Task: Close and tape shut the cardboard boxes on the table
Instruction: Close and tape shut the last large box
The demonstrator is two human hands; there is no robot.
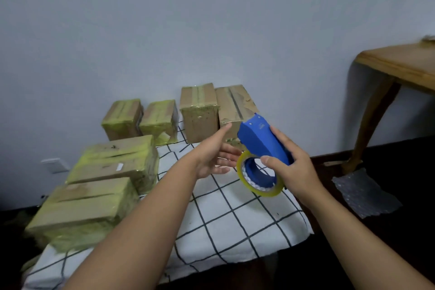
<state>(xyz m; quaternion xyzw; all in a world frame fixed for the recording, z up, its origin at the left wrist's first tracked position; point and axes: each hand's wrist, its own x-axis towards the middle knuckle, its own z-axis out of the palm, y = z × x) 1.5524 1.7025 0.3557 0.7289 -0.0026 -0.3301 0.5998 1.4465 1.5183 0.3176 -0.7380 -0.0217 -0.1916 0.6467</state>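
The wooden table (400, 66) at 3 o'clock is cut off by the right edge. The tape dispenser (263, 141) hides the lower corner of the rear box (235, 106). The item on the wooden table is blurred beyond identification.

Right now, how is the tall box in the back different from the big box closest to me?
The tall box stands upright by the wall; the big box lies low and wide. The tall box shows mostly bare brown cardboard, while the big box is wrapped in much more yellowish tape. Both are closed cardboard boxes.

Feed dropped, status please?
Right hand grips blue tape dispenser. Left hand open beside it. Six boxes closed, taped. Nothing obstructing.
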